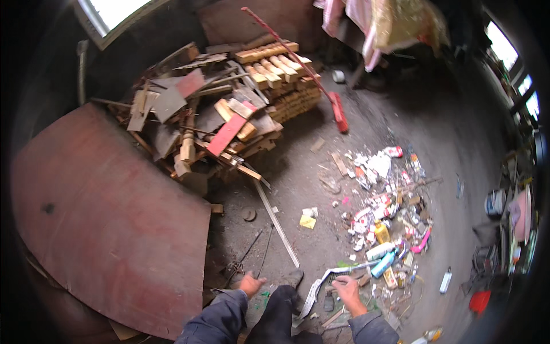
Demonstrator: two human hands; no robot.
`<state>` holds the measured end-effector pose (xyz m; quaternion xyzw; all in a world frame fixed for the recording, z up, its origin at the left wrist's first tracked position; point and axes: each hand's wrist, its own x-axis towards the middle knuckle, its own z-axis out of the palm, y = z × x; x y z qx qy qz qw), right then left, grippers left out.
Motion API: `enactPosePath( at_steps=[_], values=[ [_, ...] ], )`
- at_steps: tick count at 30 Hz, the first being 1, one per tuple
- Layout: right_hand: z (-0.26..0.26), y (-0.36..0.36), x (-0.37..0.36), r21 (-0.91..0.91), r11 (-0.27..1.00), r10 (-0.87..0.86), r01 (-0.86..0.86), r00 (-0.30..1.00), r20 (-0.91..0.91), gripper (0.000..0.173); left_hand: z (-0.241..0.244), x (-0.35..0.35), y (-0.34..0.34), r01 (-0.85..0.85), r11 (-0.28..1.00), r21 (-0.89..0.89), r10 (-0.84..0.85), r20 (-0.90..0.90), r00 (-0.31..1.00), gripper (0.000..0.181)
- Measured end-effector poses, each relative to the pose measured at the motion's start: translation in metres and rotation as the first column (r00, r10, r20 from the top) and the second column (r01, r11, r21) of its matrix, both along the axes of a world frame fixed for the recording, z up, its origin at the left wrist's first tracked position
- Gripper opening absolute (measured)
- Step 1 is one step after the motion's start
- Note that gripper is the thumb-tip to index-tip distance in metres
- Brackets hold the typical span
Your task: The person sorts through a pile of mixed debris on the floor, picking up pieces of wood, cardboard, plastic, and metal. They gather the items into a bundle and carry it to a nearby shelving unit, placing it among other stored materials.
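Observation:
My left hand (252, 284) hangs at the bottom, left of my knee, fingers apart, with thin dark rods (265, 251) on the floor just beyond it. My right hand (349, 293) hovers with spread fingers over the near edge of a litter heap and holds nothing. Close to it lie a crumpled whitish strip (313, 296), a small dark bottle (328, 302) and a blue bottle (383, 264). The heap also has a white bottle (380, 251), a yellow bottle (381, 232), a pink plastic piece (422, 241) and crumpled white wrappers (378, 164).
A large reddish board (116, 223) spans the left. Scrap wood (172, 103) and stacked turned wooden posts (275, 71) stand ahead, with a red broom (338, 112) leaning there. A wooden strip (277, 223) lies on the floor; a white bucket (495, 203) is at right.

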<state>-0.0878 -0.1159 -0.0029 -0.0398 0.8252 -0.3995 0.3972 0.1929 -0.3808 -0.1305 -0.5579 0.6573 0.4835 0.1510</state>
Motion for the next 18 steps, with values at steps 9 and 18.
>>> enactPosePath(
  at_steps=[9,18],
  values=[
    [-0.011,0.099,0.123,-0.060,0.995,-0.063,0.076,0.981,0.183,0.044,0.044,-0.046,0.114,0.690,0.717,-0.093,-0.697,-0.096,0.711,0.078],
    [-0.020,0.274,0.186,-0.156,0.955,-0.259,0.253,0.966,-0.014,0.044,0.064,-0.025,0.196,0.703,0.673,-0.230,-0.715,0.039,0.698,0.070]
  ],
)
